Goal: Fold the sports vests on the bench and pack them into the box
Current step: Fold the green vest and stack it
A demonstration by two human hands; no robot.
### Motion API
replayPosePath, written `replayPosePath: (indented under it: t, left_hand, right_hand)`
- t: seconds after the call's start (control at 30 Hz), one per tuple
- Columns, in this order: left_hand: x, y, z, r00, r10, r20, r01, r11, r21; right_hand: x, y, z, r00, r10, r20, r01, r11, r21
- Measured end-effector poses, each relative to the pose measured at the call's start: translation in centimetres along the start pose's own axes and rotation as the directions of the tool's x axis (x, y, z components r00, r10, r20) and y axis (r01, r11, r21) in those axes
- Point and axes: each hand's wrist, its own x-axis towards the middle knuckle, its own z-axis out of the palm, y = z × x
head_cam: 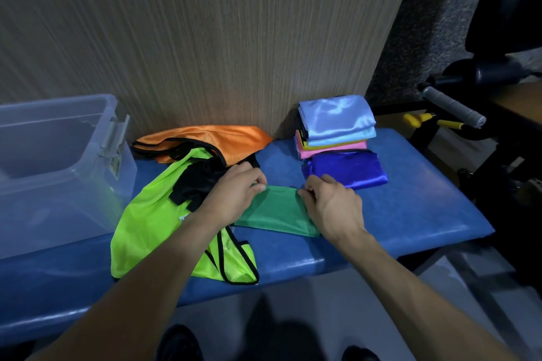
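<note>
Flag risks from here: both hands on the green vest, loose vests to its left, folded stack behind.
1. The left hand and right hand pinch only the far edge of the green vest; the slick fabric could unfold when lifted.
2. The left forearm lies over the lime vest, which overhangs the bench front edge and may get dragged off.
3. The folded stack looks uneven; a bump might topple it.

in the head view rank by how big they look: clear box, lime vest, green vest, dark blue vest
1. clear box
2. lime vest
3. and 4. green vest and dark blue vest: look alike, and hands hide part of the green one.
</note>
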Motion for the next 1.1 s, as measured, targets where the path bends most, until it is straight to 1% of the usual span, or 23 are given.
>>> replayPosePath:
  t: [0.07,0.17,0.23,0.33,0.43,0.5,0.63,0.7,0.8,0.9,0.93,0.97,1.0,1.03,1.07,1.1]
  left_hand:
    - [0.0,-0.2,0.5,1.0,0.006,0.007,-0.006,0.999,0.046]
    - [-0.1,-0.3,0.9,0.998,0.023,0.053,-0.029,0.993,0.118]
    - [-0.2,-0.2,0.9,0.998,0.018,0.059,-0.026,0.989,0.145]
    - [-0.5,-0.1,1.1,0.998,0.023,0.051,-0.031,0.985,0.168]
    - [-1.0,-0.2,1.1,0.997,0.042,0.058,-0.053,0.978,0.201]
    - [-1.3,-0.3,1.0,0.997,0.044,0.063,-0.057,0.973,0.226]
    - [-1.6,-0.7,0.0,0.994,0.046,0.1,-0.073,0.956,0.284]
    - [-1.6,-1.4,-0.8,0.993,0.017,0.115,-0.052,0.948,0.314]
    - [-1.6,-2.4,-1.8,0.988,-0.021,0.15,-0.031,0.941,0.338]
    - [-1.0,-2.6,-2.7,0.972,-0.091,0.218,0.036,0.969,0.243]
    - [-0.5,-2.4,-3.0,0.976,-0.106,0.191,0.073,0.982,0.174]
    - [-0.1,-2.1,-3.2,0.985,-0.112,0.131,0.101,0.991,0.088]
    - [0.4,-1.6,-3.3,0.991,-0.112,0.069,0.113,0.994,0.0]
    - [0.7,-1.1,-3.4,0.993,-0.104,0.049,0.107,0.992,-0.073]
    - [1.0,-0.6,-3.2,0.994,-0.078,0.081,0.087,0.99,-0.114]
    - [1.1,-0.1,-2.8,0.988,-0.048,0.144,0.065,0.992,-0.112]
  right_hand:
    - [-0.2,0.1,-0.4,0.998,0.056,-0.019,-0.055,0.998,0.039]
    - [-0.1,-0.3,-0.8,0.992,0.122,0.011,-0.122,0.992,-0.027]
    - [-0.1,-0.8,-0.9,0.985,0.171,0.038,-0.17,0.985,-0.028]
    - [0.3,-1.2,-0.6,0.956,0.28,0.084,-0.288,0.951,0.113]
    - [0.5,-1.7,-0.2,0.921,0.37,0.122,-0.389,0.864,0.32]
    - [0.5,-2.2,0.1,0.923,0.373,0.093,-0.376,0.822,0.428]
    - [0.5,-2.4,0.3,0.935,0.355,-0.014,-0.279,0.758,0.589]
    - [0.8,-1.8,0.4,0.934,0.355,-0.05,-0.249,0.743,0.621]
    - [1.1,-0.7,0.5,0.935,0.341,-0.1,-0.217,0.771,0.598]
    - [1.2,-0.1,0.5,0.944,0.299,-0.139,-0.165,0.794,0.585]
    - [1.2,0.0,0.6,0.946,0.286,-0.154,-0.146,0.798,0.585]
    - [1.2,0.1,0.6,0.947,0.277,-0.163,-0.134,0.8,0.585]
    - [1.3,0.1,0.7,0.948,0.273,-0.166,-0.129,0.801,0.584]
    - [1.3,0.2,0.7,0.949,0.268,-0.164,-0.127,0.804,0.58]
    - [1.3,0.3,0.7,0.951,0.262,-0.161,-0.126,0.809,0.574]
    - [1.4,0.4,0.8,0.953,0.257,-0.16,-0.124,0.814,0.567]
